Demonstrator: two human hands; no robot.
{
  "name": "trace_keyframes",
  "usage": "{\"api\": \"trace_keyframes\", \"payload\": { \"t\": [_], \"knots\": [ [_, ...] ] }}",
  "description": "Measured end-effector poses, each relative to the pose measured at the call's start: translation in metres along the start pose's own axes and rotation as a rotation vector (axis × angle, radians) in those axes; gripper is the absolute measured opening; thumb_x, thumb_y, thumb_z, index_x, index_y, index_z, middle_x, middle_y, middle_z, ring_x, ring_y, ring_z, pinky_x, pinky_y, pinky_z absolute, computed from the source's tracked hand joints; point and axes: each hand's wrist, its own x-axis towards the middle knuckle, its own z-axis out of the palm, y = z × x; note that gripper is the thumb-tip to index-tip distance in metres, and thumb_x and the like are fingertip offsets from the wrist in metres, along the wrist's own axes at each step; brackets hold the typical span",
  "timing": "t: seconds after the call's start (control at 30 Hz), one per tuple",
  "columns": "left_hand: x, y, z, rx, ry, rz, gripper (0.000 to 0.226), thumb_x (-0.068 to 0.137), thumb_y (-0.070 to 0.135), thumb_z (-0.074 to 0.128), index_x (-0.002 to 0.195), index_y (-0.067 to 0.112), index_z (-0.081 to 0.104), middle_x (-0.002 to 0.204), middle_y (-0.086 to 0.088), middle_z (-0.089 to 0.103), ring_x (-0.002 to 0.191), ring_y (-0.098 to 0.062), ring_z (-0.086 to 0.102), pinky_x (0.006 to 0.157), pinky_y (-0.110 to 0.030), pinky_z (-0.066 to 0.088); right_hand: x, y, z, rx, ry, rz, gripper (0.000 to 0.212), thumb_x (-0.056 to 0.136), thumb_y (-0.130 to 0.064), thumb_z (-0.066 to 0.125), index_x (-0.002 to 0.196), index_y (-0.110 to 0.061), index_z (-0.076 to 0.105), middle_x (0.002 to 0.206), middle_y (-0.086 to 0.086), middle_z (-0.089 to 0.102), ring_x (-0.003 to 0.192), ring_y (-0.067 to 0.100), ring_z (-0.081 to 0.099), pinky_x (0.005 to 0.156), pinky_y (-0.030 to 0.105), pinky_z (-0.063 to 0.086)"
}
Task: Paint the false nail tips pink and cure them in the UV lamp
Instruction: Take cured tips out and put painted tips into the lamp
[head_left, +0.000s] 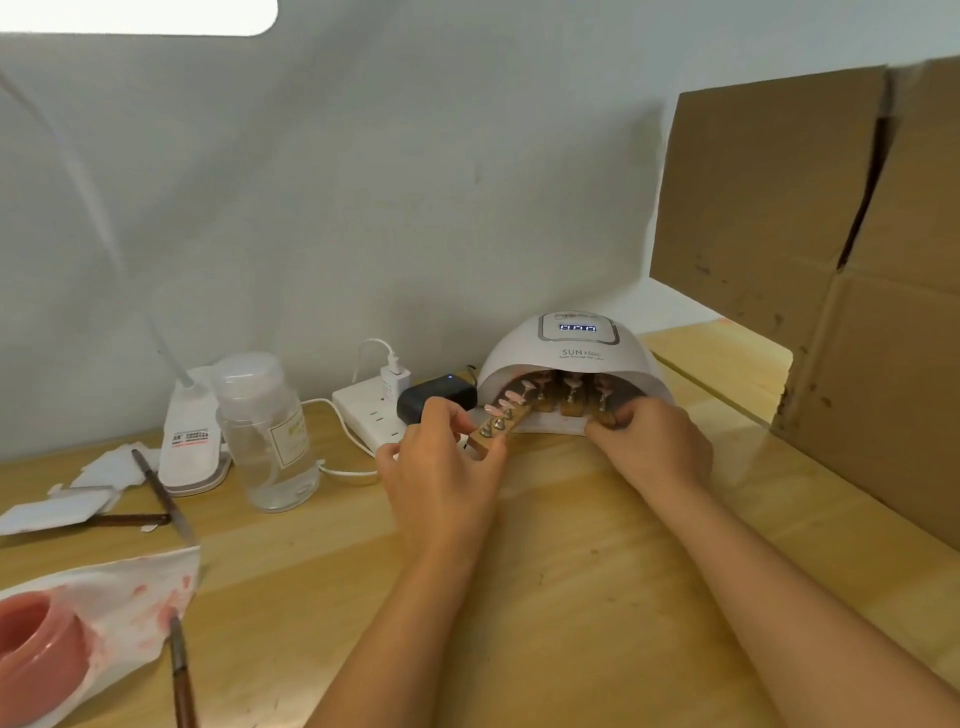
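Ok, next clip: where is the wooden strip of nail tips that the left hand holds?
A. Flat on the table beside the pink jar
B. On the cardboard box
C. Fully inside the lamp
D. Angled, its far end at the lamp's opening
D: the left hand grips the near end of the wooden strip, and its far end reaches the opening of the UV lamp.

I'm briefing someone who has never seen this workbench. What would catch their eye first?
Probably the white domed UV lamp at the back of the wooden table, display lit, with both hands at its mouth. The left hand grips a wooden holder strip of pink nail tips angled into the opening; the right hand holds another holder at the right. A pink jar sits bottom left.
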Motion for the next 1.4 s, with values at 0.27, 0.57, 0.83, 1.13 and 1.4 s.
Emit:
{"api": "trace_keyframes", "payload": {
  "t": [0.27,0.57,0.83,1.13,1.4],
  "knots": [
    [0.001,-0.003,-0.002,-0.061,0.005,-0.058,0.026,0.075,0.021,0.070,0.079,0.023,0.044,0.071,0.012,0.055,0.069,-0.006,0.050,0.075,-0.021,0.016,-0.061,0.015,-0.044,-0.124,-0.188,-0.095,0.027,0.069,-0.050,0.060,0.065,-0.025,0.052,0.057,-0.009,0.055,0.055,0.004,0.050,0.045,0.023,0.028],
    [0.002,-0.003,-0.005,-0.085,-0.004,-0.102,0.026,0.074,0.020,0.070,0.079,0.022,0.045,0.069,0.015,0.051,0.067,-0.008,0.045,0.074,-0.021,0.016,-0.087,0.033,-0.064,0.015,-0.436,-0.270,0.021,0.066,-0.052,0.061,0.068,-0.035,0.049,0.059,-0.008,0.046,0.052,0.003,0.040,0.049,0.019,0.030],
    [0.004,-0.006,-0.003,-0.070,-0.005,-0.096,0.025,0.076,0.021,0.070,0.081,0.022,0.046,0.069,0.016,0.048,0.068,0.009,0.037,0.081,-0.024,0.019,-0.024,0.037,-0.088,0.184,-0.954,-0.201,0.049,0.076,-0.039,0.071,0.119,-0.044,0.049,0.091,-0.012,0.060,0.066,-0.005,0.048,0.064,0.011,0.041],
    [0.004,-0.005,-0.002,-0.071,-0.004,-0.075,0.025,0.075,0.022,0.072,0.080,0.021,0.047,0.069,0.016,0.049,0.070,0.012,0.039,0.079,-0.021,0.017,0.008,-0.006,0.001,0.215,-0.174,-0.183,0.036,0.082,-0.044,0.063,0.103,-0.014,0.067,0.087,-0.005,0.064,0.083,0.011,0.054,0.062,0.021,0.036],
    [0.004,-0.007,-0.002,-0.100,0.010,-0.043,0.026,0.072,0.016,0.072,0.078,0.020,0.047,0.070,0.015,0.052,0.071,0.009,0.045,0.080,-0.023,0.020,0.026,-0.031,0.026,-0.088,-0.067,-0.193,0.067,0.072,-0.072,0.053,0.117,-0.022,0.058,0.114,0.003,0.063,0.106,0.024,0.058,0.075,0.030,0.044]
  ]
}}
